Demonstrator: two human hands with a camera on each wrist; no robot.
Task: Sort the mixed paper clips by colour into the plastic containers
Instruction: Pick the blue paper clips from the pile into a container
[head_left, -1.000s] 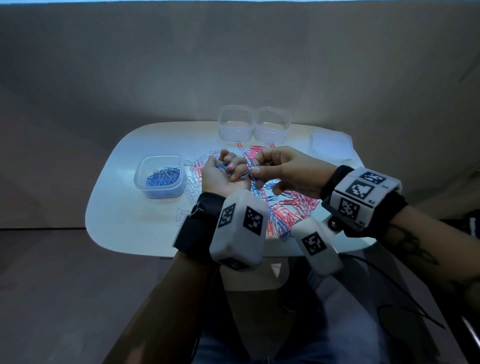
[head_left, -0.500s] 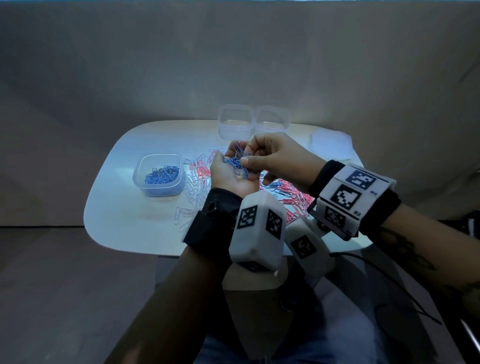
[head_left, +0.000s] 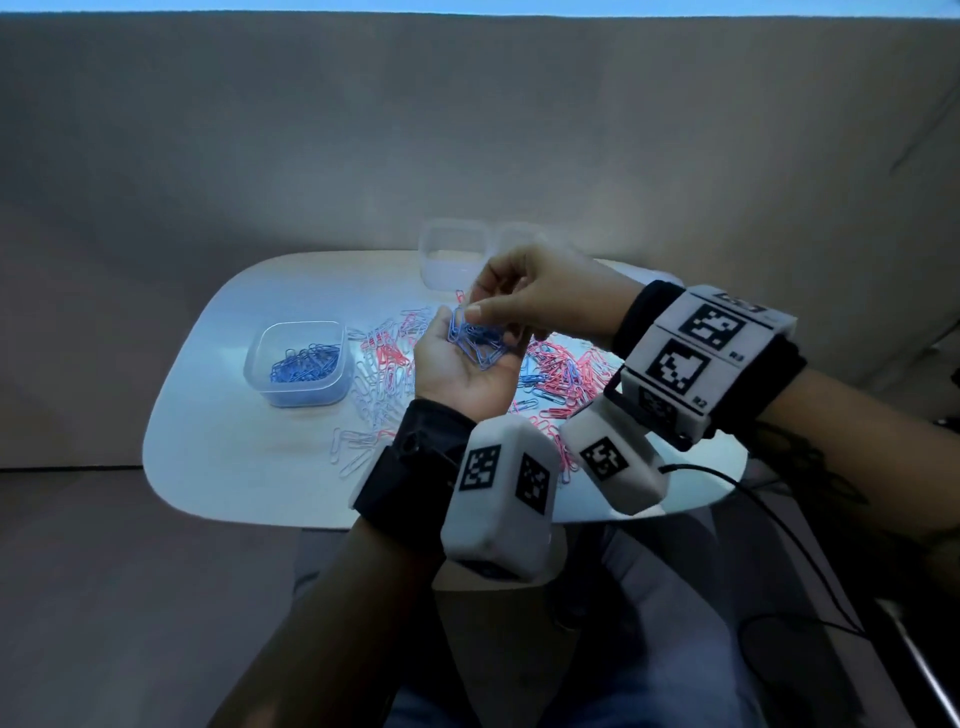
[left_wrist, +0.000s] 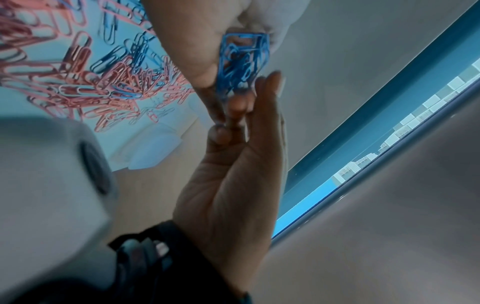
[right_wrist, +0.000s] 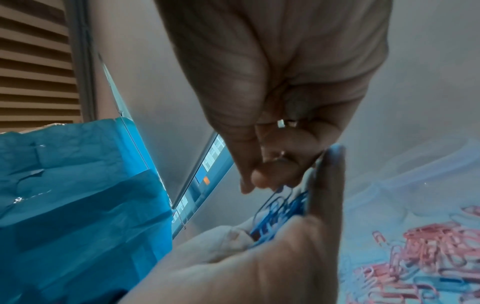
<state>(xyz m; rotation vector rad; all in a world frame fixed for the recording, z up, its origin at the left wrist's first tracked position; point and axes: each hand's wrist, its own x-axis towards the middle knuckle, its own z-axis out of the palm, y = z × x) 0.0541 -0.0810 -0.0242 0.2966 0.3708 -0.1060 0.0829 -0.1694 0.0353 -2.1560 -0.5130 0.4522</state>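
Note:
My left hand (head_left: 460, 371) is held palm up above the table, cupping a bunch of blue paper clips (head_left: 480, 344). The same bunch shows in the left wrist view (left_wrist: 241, 61) and the right wrist view (right_wrist: 280, 211). Over the left palm, my right hand (head_left: 470, 313) pinches one blue clip at the bunch's top edge. A clear plastic container (head_left: 306, 396) at the left holds blue clips (head_left: 304, 364). Pink, blue and white clips lie mixed in a pile (head_left: 561, 374) under and around both hands.
Two clear containers stand at the table's far edge: one (head_left: 451, 254) with nothing visible inside, and one (head_left: 511, 235) mostly hidden behind my right hand. Loose white clips (head_left: 358, 447) lie near the front left of the white table (head_left: 234, 457). A black cable (head_left: 769, 499) trails off my right wrist.
Both hands have lifted off the pile. My left hand has turned palm up and uncurled, showing the blue clips. My right hand has moved up and over that palm.

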